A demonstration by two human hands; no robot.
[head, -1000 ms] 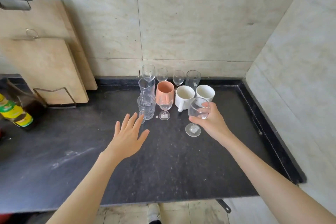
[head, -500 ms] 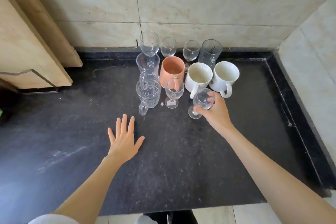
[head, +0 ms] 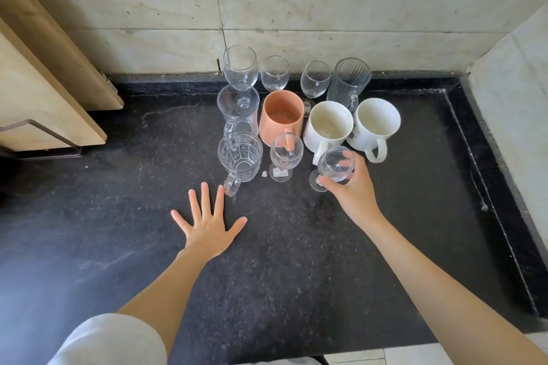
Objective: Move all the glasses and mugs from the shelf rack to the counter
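Observation:
My right hand (head: 354, 190) grips a small stemmed wine glass (head: 333, 164) whose foot rests at or just above the black counter (head: 296, 261), in front of two white mugs (head: 327, 126) (head: 375, 124). Left of it stand another small wine glass (head: 286, 154), a patterned glass mug (head: 240, 157), a clear tumbler (head: 237, 107) and an orange mug (head: 281, 115). Along the wall are three wine glasses (head: 240, 68) (head: 275, 72) (head: 315, 78) and a ribbed glass mug (head: 350, 80). My left hand (head: 209, 222) lies flat on the counter, fingers spread, just below the patterned mug's handle.
Wooden cutting boards (head: 44, 74) lean in a wire holder at the left. A marble wall rises behind, and a side wall (head: 516, 104) closes the right. The counter's raised rim (head: 492, 157) runs along the right edge. The shelf rack is out of view.
The view has tilted down and closer. My right hand has lowered the wine glass toward the counter in front of the white mugs. My left hand has settled flat on the counter.

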